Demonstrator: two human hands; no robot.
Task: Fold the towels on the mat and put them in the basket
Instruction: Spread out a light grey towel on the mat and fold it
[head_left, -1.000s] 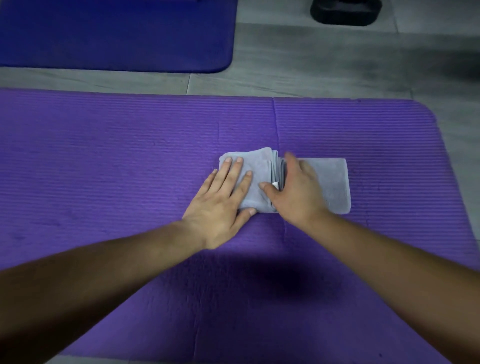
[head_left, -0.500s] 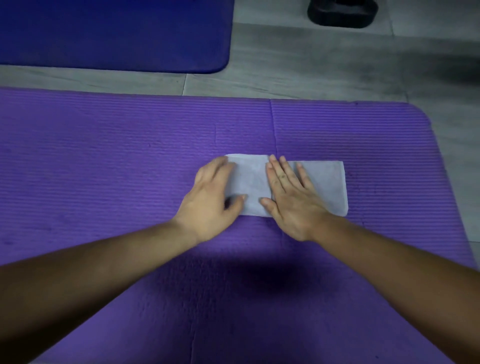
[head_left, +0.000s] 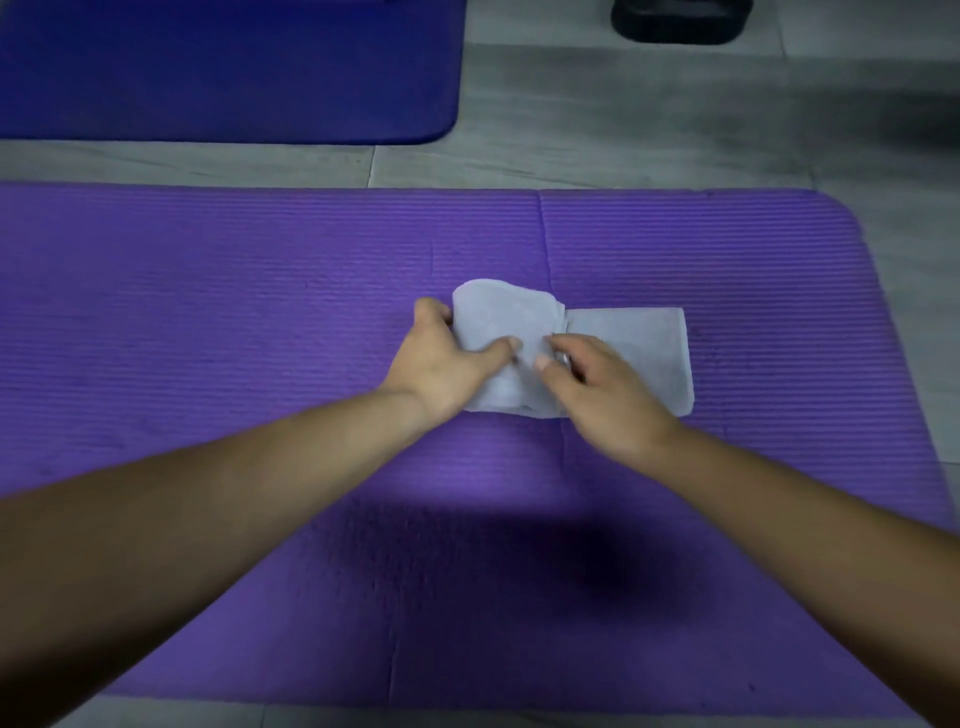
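Grey towel (head_left: 635, 353) on mat (head_left: 208, 338): left hand (head_left: 441, 366) grips its raised edge, right hand (head_left: 602, 395) pinches the fold.

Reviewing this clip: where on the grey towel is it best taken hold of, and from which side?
Grip the grey towel by its raised left end, coming from the left: that end curls up off the purple mat, leaving room to reach beneath, while the right half lies flat.

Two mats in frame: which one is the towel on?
The lighter purple ribbed foam mat nearest the camera: the grey folded towel lies near its middle. The dark blue mat at top left lies farther off, with no towel showing.
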